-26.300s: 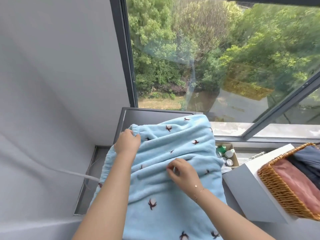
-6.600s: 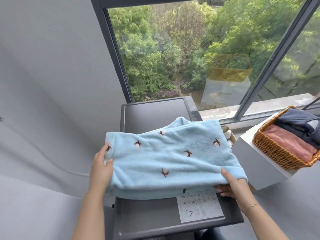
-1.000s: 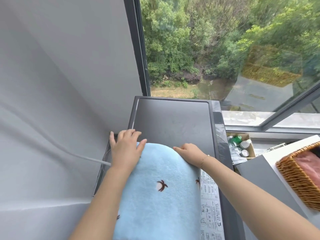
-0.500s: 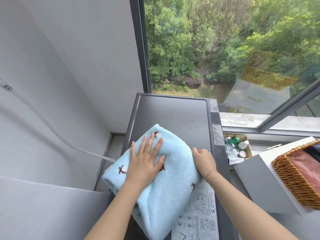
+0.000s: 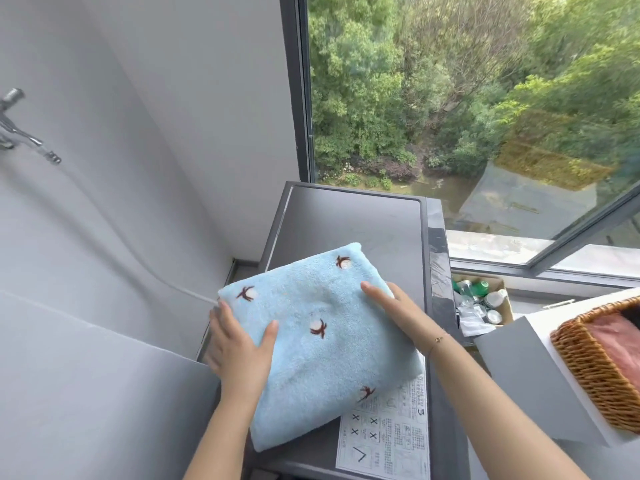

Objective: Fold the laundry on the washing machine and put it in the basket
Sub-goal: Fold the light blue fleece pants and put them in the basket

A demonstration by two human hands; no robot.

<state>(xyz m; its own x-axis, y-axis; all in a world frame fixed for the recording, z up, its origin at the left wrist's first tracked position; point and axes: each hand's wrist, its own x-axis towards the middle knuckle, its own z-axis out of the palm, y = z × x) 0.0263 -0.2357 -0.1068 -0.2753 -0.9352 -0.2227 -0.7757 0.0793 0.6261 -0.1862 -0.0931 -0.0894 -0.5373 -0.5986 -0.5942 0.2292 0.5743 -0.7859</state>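
While the folded light-blue laundry (image 5: 322, 344) lies tilted on the dark washing machine (image 5: 356, 230), the left hand (image 5: 239, 348) grips its left edge, thumb on top and fingers wrapped underneath. The right hand (image 5: 398, 313) rests flat on its right side, fingers straight. The wicker basket (image 5: 588, 372) sits well apart to the right on a white box (image 5: 526, 368), holding pink cloth (image 5: 620, 344).

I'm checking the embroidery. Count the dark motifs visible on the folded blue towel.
4 on the blue towel: far corner, left edge, centre, near right edge. More may be hidden inside the folds.
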